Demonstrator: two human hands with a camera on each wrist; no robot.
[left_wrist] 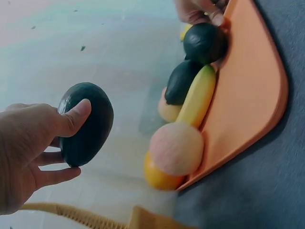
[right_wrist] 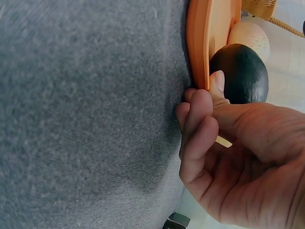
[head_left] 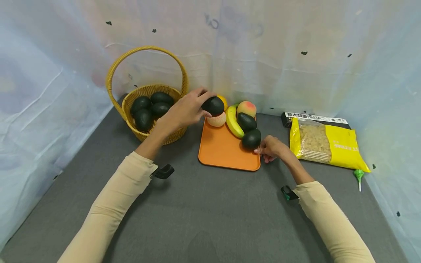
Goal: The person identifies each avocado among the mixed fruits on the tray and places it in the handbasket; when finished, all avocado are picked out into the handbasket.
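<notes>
My left hand holds a dark avocado between thumb and fingers, above the far left part of an orange tray. At the tray's right edge, my right hand pinches the rim between thumb and curled fingers. Two more avocados lie on the tray, the nearer avocado right beside my right thumb. A banana lies left of them. Behind are a peach, a pale pinkish round fruit and an orange, the last partly hidden in the head view.
A yellow wicker basket with a tall handle stands left of the tray, holding several avocados. To the right lie a yellow pasta bag, a black pasta box and a green lollipop. Pale sheeting hangs behind the table.
</notes>
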